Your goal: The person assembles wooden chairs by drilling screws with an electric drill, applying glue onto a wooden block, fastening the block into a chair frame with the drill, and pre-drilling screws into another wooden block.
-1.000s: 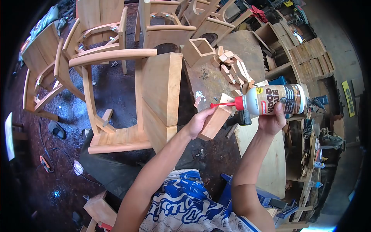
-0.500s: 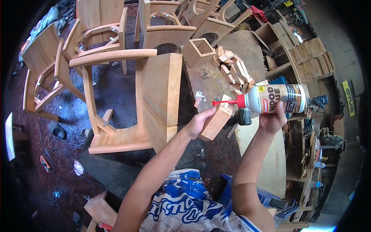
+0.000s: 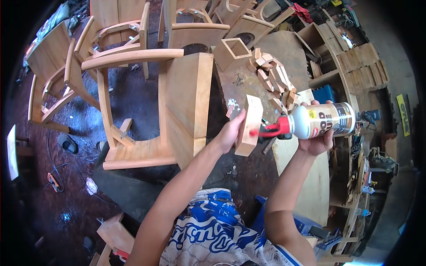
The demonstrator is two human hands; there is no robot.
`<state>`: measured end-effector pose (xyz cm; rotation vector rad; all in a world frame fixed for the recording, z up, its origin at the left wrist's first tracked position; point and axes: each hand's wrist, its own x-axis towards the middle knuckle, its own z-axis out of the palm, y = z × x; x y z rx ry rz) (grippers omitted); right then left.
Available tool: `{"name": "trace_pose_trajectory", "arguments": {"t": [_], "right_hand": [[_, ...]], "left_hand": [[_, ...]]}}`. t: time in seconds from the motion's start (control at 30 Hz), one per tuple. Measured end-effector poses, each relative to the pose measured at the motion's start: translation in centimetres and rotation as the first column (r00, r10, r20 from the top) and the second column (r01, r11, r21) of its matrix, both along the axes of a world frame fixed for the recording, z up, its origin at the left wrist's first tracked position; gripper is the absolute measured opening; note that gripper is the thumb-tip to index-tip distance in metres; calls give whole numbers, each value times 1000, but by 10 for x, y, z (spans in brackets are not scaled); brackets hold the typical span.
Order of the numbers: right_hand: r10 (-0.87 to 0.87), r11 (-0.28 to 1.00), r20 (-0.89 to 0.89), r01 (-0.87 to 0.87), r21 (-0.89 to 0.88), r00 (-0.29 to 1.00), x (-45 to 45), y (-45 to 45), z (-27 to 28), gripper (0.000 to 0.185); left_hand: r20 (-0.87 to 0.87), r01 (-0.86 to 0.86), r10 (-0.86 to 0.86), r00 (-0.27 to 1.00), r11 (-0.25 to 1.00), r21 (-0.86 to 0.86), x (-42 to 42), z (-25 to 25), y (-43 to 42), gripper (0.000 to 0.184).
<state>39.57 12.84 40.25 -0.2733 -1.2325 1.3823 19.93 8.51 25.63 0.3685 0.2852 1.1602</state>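
My left hand [image 3: 230, 132] grips a short wooden block [image 3: 253, 119], its broad pale face turned toward the bottle on the right. My right hand [image 3: 317, 141] is wrapped round a bottle of wood glue [image 3: 326, 119], held on its side. The bottle's red nozzle [image 3: 270, 129] points left at the lower part of the block; blur hides whether its tip touches the wood. An unfinished wooden chair [image 3: 162, 111] lies tipped over on my left, close to my left forearm.
Several cut wood pieces [image 3: 275, 75] are heaped on the worktable [image 3: 230, 84], beside a hollow wooden box [image 3: 231, 54]. More wooden chairs [image 3: 117, 31] stand at the back left. A light board [image 3: 306, 177] lies to the right, near my right forearm. A cable [image 3: 55, 166] crosses the floor.
The block has been turned, so its broad face now shows toward the nozzle. The bottle has rolled in my right hand and dropped slightly, bringing the nozzle from the block's upper end to its lower part.
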Motion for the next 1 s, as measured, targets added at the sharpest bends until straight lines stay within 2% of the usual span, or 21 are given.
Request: {"name": "trace_pose_trajectory", "arguments": {"t": [0.03,0.1,0.23,0.37,0.47,0.63,0.73,0.83,0.9,1.0], "right_hand": [[100,995,26,-101,14,995,4,0,-7,86],[186,982,23,-186,2,982,6,-4,-21,86],[140,987,6,-139,-75,990,7,-19,-43,88],[130,989,13,-129,-65,991,11,-23,-50,87],[136,990,21,-135,-47,990,12,-19,-52,84],[182,983,21,-182,-10,983,11,-15,-52,84],[221,975,1,-221,21,975,12,-13,-52,84],[239,970,6,-239,40,971,12,-15,-55,82],[252,958,29,-254,136,967,15,-11,-63,82],[311,940,15,-309,144,950,19,-3,-66,83]], "left_hand": [[0,3,-3,1000,1000,-11,1,-3,0,57],[-130,-56,48,990,997,-61,2,-9,2,63],[-208,-138,116,971,986,-95,7,-14,5,67],[-222,-136,120,968,989,-59,6,-13,3,64],[-210,-100,78,975,990,-95,0,3,0,64],[-222,-157,125,967,978,-136,3,-4,3,62],[-163,-127,103,981,981,-146,5,-7,4,60],[-167,-96,65,984,978,-185,5,-6,3,58],[-146,-64,34,989,976,-206,3,-4,2,58],[-140,-46,13,990,972,-229,3,1,-1,58]]}}
